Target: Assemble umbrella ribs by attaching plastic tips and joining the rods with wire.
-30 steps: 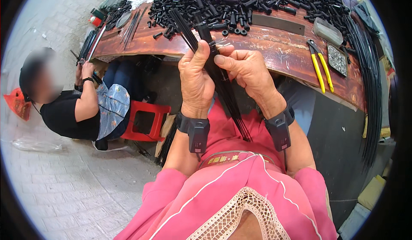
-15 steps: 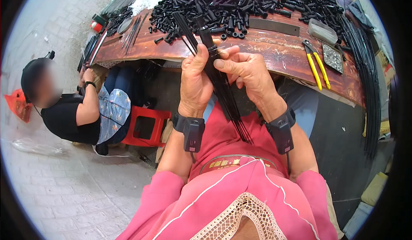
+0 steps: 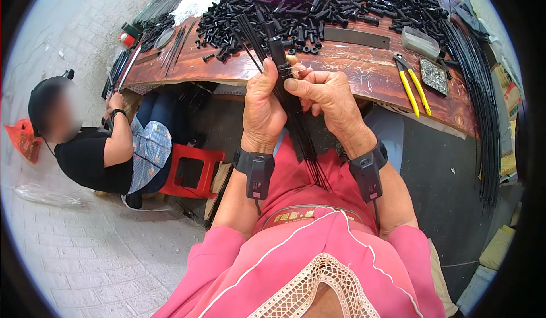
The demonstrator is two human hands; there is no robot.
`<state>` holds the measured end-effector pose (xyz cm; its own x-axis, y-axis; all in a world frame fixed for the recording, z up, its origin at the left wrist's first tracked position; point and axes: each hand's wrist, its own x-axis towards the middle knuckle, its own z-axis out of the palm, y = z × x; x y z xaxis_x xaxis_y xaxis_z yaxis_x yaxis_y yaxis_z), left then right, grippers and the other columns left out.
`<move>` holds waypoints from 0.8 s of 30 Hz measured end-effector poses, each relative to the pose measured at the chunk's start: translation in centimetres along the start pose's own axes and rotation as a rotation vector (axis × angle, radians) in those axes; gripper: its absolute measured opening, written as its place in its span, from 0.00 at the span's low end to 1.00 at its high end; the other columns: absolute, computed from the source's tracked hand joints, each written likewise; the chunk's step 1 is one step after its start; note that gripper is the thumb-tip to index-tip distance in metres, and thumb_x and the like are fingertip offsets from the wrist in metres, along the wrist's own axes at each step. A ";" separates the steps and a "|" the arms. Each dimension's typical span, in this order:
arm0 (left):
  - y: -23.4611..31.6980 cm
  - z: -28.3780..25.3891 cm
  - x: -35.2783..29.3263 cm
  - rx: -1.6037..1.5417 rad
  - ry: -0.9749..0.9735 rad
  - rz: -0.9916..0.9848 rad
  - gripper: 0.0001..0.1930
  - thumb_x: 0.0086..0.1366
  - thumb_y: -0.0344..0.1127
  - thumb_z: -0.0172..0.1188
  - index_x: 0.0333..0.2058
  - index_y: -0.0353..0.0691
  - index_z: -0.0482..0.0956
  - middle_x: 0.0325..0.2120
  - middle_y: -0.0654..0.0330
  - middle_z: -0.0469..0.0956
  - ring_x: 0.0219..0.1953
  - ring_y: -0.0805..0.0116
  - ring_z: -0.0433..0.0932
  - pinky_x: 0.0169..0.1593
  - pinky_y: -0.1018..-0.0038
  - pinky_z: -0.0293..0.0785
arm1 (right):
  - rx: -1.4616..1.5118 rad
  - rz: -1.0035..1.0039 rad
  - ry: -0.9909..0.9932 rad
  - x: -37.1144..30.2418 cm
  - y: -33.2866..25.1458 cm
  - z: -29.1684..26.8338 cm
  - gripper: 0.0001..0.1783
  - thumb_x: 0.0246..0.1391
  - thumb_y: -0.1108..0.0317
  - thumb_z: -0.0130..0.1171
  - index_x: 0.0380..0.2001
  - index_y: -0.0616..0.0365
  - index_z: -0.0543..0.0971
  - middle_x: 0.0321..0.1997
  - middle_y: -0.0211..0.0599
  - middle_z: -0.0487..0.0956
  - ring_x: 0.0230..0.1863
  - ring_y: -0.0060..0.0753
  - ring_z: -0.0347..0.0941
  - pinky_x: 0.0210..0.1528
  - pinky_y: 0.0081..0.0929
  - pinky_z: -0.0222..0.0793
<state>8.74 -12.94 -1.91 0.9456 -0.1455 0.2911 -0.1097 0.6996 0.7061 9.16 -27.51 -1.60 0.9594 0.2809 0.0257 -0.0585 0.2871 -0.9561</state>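
My left hand (image 3: 264, 111) is closed around a bundle of thin black ribs (image 3: 297, 126), like those of an umbrella. The ribs spread past my thumb at the top, and their lower ends hang over my lap. A black plastic tube (image 3: 276, 50) with a ringed collar stands out of the bundle's upper end. Beside that collar, the thumb and fingers of my right hand (image 3: 330, 99) are pinched together on a fine wire (image 3: 300, 67). My fingers partly hide where the wire meets the collar.
Heaped black plastic tubes (image 3: 244, 28) cover the back of the wooden table (image 3: 352, 70). Yellow-handled pliers (image 3: 413, 90) lie at the right, beside a tray of small metal parts (image 3: 434, 74). Long black ribs (image 3: 484, 130) hang over the right edge. A co-worker (image 3: 85, 153) sits at the left.
The table and its things have shifted slightly left in view. My right thumb stays pinched at the collar, and both hands have moved only a little.
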 end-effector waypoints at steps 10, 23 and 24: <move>-0.7 -0.1 0.2 -0.015 0.065 -0.083 0.22 0.69 0.51 0.50 0.49 0.37 0.71 0.43 0.50 0.76 0.52 0.54 0.73 0.58 0.54 0.68 | 0.172 0.050 -0.020 1.3 0.9 -0.5 0.14 0.42 0.61 0.74 0.21 0.57 0.80 0.17 0.26 0.76 0.15 0.13 0.68 0.16 0.08 0.56; 0.0 1.5 0.3 0.251 0.150 -0.095 0.23 0.72 0.50 0.47 0.48 0.33 0.75 0.35 0.58 0.80 0.38 0.70 0.79 0.46 0.73 0.76 | -0.489 -0.472 0.006 3.5 -1.6 -3.3 0.30 0.34 0.67 0.78 0.41 0.70 0.77 0.29 0.38 0.78 0.24 0.26 0.76 0.25 0.21 0.72; 0.0 1.6 0.4 0.249 0.153 -0.096 0.23 0.72 0.50 0.47 0.48 0.33 0.75 0.35 0.58 0.80 0.38 0.70 0.79 0.46 0.73 0.76 | -0.490 -0.469 0.004 3.5 -2.0 -3.8 0.30 0.34 0.67 0.78 0.41 0.70 0.77 0.29 0.38 0.78 0.24 0.26 0.76 0.25 0.21 0.72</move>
<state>8.60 -14.10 -0.77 0.9883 -0.0821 0.1284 -0.0719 0.4923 0.8674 13.71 -30.59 -0.72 0.8539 0.2241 0.4697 0.4949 -0.0705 -0.8661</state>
